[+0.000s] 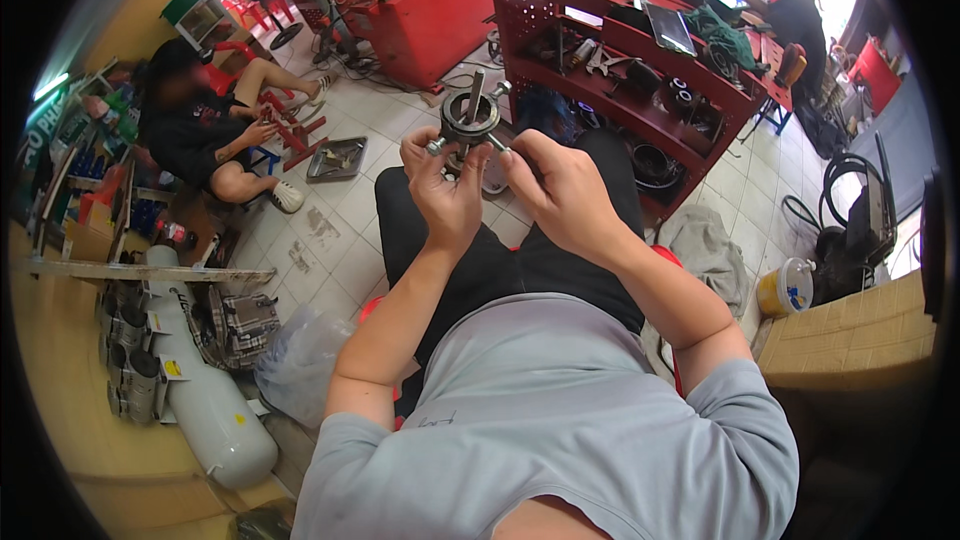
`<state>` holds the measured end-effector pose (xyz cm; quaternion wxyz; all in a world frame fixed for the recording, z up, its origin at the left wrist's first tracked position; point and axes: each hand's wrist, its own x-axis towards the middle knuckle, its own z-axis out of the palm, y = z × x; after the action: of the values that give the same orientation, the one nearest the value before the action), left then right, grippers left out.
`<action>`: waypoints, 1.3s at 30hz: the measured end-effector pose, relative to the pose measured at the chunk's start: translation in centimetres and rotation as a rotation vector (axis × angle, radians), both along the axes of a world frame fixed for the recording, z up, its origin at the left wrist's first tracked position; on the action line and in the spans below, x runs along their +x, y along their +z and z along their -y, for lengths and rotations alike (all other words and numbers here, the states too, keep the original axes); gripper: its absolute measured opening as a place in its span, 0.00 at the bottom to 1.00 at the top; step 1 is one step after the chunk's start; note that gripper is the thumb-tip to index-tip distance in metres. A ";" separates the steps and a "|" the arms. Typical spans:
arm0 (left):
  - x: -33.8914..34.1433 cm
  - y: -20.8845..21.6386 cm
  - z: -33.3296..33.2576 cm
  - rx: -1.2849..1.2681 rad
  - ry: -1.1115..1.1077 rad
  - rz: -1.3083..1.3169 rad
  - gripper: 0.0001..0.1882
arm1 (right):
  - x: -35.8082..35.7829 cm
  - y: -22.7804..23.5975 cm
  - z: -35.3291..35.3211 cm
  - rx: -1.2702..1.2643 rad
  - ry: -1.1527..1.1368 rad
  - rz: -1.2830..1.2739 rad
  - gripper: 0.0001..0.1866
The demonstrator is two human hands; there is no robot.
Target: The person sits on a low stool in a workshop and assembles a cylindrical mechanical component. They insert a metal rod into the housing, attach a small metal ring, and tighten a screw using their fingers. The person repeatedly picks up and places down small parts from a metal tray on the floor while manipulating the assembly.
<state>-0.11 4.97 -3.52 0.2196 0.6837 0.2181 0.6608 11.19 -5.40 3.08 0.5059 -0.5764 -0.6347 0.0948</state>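
Note:
Above my knees, my left hand (447, 190) holds a round metal ring tool (470, 116) from below, its fingers wrapped about the lower left side. Several bolts stick outward from the ring, and a flat metal bar rises through its middle. My right hand (562, 183) is closed, with thumb and forefinger pinched on the bolt (497, 144) at the ring's lower right. Below the ring, between my hands, part of a round metal piece (494, 178) shows; what it belongs to is hidden.
A red tool cart (625, 105) with wrenches on top stands ahead to the right. At left, a seated person (195, 125) handles a red metal frame (297, 135) beside a metal tray (337, 159). A grey cylinder (212, 410) lies lower left; a yellow-and-white bucket (786, 287) stands right.

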 end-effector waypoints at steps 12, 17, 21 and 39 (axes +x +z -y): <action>-1.5 2.5 1.9 0.109 -0.260 0.081 0.07 | -1.2 0.4 2.0 0.272 0.052 0.097 0.08; -3.2 5.1 1.8 0.443 -0.111 0.051 0.11 | -1.4 2.4 3.4 0.402 0.007 0.276 0.10; -3.7 5.2 1.3 0.551 -0.025 0.080 0.12 | -1.5 2.7 4.1 0.469 -0.007 0.361 0.11; -3.8 5.6 1.4 0.620 -0.045 0.080 0.15 | -1.5 2.2 4.3 0.413 0.045 0.286 0.10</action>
<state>-3.94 3.60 2.09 0.0233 0.6964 -0.0178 0.7171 9.67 -9.71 5.28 0.5157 -0.4541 -0.7184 -0.1084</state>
